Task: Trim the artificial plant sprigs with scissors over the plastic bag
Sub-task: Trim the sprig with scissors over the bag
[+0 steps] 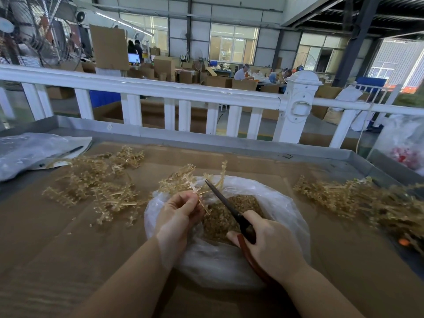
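My left hand (177, 212) pinches the stem of a tan artificial plant sprig (185, 179) above the far rim of a clear plastic bag (263, 196). My right hand (270, 246) grips red-handled scissors (226, 204), whose dark blades point up and left and meet the sprig's stem beside my left fingers. The bag lies open on the cardboard-covered table and holds a heap of small tan cut pieces (229, 216).
A loose pile of sprigs (98, 182) lies left of the bag and a denser pile (358, 200) lies at the right. A folded plastic sheet with a pen (34, 152) sits far left. A white railing (160, 90) runs behind the table's metal rim.
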{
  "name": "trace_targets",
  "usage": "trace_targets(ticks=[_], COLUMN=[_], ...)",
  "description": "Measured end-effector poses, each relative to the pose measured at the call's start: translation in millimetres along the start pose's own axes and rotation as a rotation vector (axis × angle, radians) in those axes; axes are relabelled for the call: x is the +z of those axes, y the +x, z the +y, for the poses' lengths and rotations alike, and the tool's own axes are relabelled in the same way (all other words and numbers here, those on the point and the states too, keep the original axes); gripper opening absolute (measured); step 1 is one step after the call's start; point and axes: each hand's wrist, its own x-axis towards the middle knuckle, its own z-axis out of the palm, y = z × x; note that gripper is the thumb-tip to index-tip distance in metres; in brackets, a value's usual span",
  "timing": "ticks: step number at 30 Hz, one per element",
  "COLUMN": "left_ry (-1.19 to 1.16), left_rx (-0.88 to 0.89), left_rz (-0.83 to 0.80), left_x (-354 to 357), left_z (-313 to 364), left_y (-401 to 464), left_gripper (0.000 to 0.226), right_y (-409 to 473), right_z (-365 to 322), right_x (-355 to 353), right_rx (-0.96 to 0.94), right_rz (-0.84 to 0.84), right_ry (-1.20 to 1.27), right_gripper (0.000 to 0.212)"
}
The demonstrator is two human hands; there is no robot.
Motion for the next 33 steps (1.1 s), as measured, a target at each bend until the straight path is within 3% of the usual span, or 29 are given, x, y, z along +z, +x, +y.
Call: trace_targets(ticks=[8,18,33], left_ry=[-0.042,-0.021,-0.04], left_rx=[-0.089,-0.084,-0.095], left_rz=[-0.091,-0.093,-0.139], left_x=[-1,3,0], left_z=[2,6,8], left_y=[-1,-6,-8], left_gripper=[0.014,0.019,0.023], right_y=[1,0,8], right_z=[-7,-13,-13], right_x=[1,4,10], right_rx=[-0.012,-0.046,-0.027], right_rz=[-0.01,0.004,-0.06], right_ry=[-0.052,-0.116,-0.099], right_gripper=[0.035,0.044,0.038])
